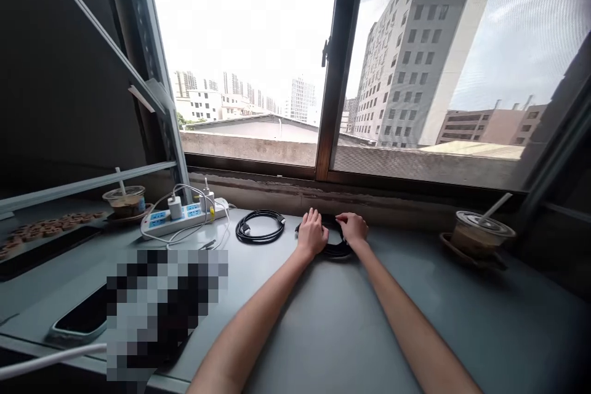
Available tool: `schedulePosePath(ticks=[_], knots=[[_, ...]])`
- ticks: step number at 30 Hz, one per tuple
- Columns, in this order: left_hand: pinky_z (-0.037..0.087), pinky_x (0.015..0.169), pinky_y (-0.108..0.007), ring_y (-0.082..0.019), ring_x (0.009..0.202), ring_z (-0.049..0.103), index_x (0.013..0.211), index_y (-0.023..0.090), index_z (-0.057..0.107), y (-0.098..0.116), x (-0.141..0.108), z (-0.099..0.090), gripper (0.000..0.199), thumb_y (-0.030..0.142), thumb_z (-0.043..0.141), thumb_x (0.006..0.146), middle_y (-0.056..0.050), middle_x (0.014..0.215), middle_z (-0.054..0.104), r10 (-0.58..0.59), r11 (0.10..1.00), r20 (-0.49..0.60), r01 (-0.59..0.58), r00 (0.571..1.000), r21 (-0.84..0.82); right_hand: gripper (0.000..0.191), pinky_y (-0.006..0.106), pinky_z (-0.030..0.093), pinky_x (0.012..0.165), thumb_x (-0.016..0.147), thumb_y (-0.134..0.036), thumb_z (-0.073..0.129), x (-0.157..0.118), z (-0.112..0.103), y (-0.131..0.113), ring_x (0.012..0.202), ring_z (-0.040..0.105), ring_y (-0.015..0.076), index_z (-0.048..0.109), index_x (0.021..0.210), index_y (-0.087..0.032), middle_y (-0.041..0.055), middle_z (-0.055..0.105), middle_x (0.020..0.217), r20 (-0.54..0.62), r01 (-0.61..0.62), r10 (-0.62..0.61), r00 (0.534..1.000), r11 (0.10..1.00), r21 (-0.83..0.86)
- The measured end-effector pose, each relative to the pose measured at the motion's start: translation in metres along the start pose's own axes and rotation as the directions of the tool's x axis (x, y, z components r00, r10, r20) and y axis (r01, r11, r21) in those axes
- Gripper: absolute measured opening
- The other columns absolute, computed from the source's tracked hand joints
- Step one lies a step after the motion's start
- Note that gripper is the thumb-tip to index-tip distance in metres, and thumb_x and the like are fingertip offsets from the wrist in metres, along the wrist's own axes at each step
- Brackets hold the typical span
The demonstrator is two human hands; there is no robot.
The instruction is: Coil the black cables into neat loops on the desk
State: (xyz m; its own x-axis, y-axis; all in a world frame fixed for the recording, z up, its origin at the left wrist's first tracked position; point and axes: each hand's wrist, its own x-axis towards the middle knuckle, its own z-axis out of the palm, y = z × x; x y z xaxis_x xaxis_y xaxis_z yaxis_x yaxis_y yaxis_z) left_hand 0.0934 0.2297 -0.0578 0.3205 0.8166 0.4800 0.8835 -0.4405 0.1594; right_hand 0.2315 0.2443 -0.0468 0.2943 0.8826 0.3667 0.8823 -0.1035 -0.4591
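A coiled black cable lies at the left hand's nine o'clock. That hand rests palm-down, fingers outstretched, on a second coil's nine-o'clock side; the right hand curls inward at two o'clock. I cannot tell whether either grips.

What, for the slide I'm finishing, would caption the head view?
Left hand and right hand at a black cable coil below a window, another coil and a power strip at left.

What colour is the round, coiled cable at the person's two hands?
The round, coiled cable is black, seen best in the head view.
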Motion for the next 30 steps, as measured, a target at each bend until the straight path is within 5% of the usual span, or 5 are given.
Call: schedulePosePath(ticks=[6, 13, 21, 25, 30], knots=[[0.023, 0.11, -0.036, -0.022, 0.132, 0.033, 0.121, 0.013, 0.053, -0.002, -0.025, -0.013, 0.039, 0.021, 0.038, 0.086, -0.008, 0.138, 0.045, -0.015, 1.0, -0.172, 0.015, 0.985, 0.001, 0.022, 0.027, 0.048, 0.074, 0.081, -0.029, 0.055, -0.001, -0.005, 0.0, 0.092, 0.063, 0.0211, 0.072, 0.095, -0.029, 0.0006, 0.069, 0.099, 0.038, 0.02, -0.02, 0.999, 1.0, -0.013], [0.03, 0.103, -0.038, -0.022, 0.121, 0.044, 0.1, 0.016, 0.061, -0.026, -0.03, -0.027, 0.026, 0.017, 0.039, 0.085, -0.01, 0.124, 0.055, -0.165, 0.986, -0.278, 0.168, 0.946, -0.012, 0.021, 0.026, 0.049, 0.074, 0.073, -0.026, 0.059, 0.013, -0.031, -0.001, 0.092, 0.063, 0.0201, 0.074, 0.088, -0.03, -0.001, 0.07, 0.093, 0.101, 0.028, -0.029, 0.995, 1.0, 0.011], [0.034, 0.091, -0.041, -0.028, 0.103, 0.05, 0.094, 0.01, 0.06, -0.065, -0.029, -0.045, 0.026, 0.021, 0.04, 0.081, -0.016, 0.105, 0.057, -0.405, 0.901, -0.211, 0.428, 0.89, 0.076, 0.026, 0.024, 0.05, 0.069, 0.076, -0.029, 0.055, 0.032, -0.078, 0.046, 0.083, 0.065, 0.0186, 0.073, 0.094, -0.024, 0.0041, 0.071, 0.088, 0.027, -0.128, 0.127, 0.992, 0.99, 0.058], [0.034, 0.089, -0.043, -0.032, 0.106, 0.048, 0.094, 0.009, 0.061, -0.078, -0.033, -0.04, 0.034, 0.034, 0.04, 0.084, -0.019, 0.107, 0.057, -0.518, 0.843, -0.128, 0.53, 0.846, 0.09, 0.023, 0.024, 0.05, 0.067, 0.08, -0.029, 0.054, 0.025, -0.065, 0.064, 0.068, 0.065, 0.0152, 0.072, 0.089, -0.018, 0.0048, 0.069, 0.071, 0.073, -0.166, 0.161, 0.984, 0.984, 0.058], [0.034, 0.091, -0.039, -0.028, 0.107, 0.048, 0.086, 0.016, 0.063, -0.081, -0.034, -0.037, 0.037, 0.048, 0.045, 0.081, -0.014, 0.106, 0.06, -0.5, 0.861, -0.016, 0.499, 0.866, 0.092, 0.027, 0.029, 0.051, 0.069, 0.084, -0.037, 0.056, 0.009, -0.045, 0.075, 0.067, 0.062, 0.0119, 0.065, 0.09, -0.012, 0.004, 0.067, 0.077, 0.085, -0.158, 0.155, 0.984, 0.987, 0.033]])
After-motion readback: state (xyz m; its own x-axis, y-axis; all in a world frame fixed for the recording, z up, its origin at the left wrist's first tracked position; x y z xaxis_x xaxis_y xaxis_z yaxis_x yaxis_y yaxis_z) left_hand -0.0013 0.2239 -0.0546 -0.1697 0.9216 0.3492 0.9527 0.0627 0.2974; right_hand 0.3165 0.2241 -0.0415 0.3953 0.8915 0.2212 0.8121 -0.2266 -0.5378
